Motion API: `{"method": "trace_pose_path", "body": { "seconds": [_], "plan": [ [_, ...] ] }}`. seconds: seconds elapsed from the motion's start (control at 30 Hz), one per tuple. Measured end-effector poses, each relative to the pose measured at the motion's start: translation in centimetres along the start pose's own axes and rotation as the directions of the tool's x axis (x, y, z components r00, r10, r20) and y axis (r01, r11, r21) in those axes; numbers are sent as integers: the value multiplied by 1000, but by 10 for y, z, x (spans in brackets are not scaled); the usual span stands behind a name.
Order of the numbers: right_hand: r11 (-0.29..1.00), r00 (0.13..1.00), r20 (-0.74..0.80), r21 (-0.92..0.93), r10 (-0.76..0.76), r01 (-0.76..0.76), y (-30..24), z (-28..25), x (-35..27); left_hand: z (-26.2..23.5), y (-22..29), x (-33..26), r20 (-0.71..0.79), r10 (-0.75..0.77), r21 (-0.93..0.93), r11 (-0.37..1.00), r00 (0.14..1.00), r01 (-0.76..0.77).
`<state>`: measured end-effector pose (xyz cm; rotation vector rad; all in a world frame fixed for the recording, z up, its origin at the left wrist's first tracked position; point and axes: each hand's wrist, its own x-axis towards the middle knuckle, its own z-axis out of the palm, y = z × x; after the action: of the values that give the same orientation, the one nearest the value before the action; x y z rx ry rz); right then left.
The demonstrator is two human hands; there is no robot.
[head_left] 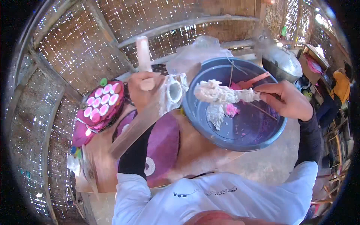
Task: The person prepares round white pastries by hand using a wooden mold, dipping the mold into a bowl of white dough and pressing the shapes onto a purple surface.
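My left hand (140, 93) is closed around a pale pinkish cylinder (143, 52) that stands up above the fist. Against the same hand lies a flat wooden board (137, 129), slanting from lower left to upper right. A short tube (175, 92), its rim caked with white paste, sits at the board; how it is held is hidden. Between the fingertips of my right hand (288, 99) is a stick (243, 95) thickly coated in white paste, level over a blue-grey basin (191, 112). Its far end carries a lumpy white mass (212, 92), with more hanging below.
Inside the basin are a pink clump (232, 110), an orange-red handle (258, 78) and a thin stick (231, 71). Pink-and-white round pieces (96, 102) cover a magenta stack at left. A purple mat (165, 142) bears a white ring (149, 166). A metal pot (283, 62) stands behind right.
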<state>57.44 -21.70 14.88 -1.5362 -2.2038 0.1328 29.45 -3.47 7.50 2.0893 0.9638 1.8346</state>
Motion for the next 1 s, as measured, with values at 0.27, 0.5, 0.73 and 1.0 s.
{"method": "trace_pose_path", "body": {
  "seconds": [0.27, 0.5, 0.73, 1.0],
  "plan": [
    [838, 964, -177, -540, -200, 75, -74, 50, 52, -27, 23, -10, 264, 178, 339, 903, 948, -264],
    [766, 968, -228, -639, -107, -66, -154, 128, 48, -50, -8, -26, 199, 321, 515, 769, 926, -378],
    [941, 898, -435, -274, 61, -197, -158, 119, 3, -68, -44, -22, 51, -66, 68, 996, 997, 63],
    [988, 723, -674, 78, 152, -135, -145, 173, 31, -34, -55, -45, 0, 308, 316, 903, 951, -292]
  ]
}}
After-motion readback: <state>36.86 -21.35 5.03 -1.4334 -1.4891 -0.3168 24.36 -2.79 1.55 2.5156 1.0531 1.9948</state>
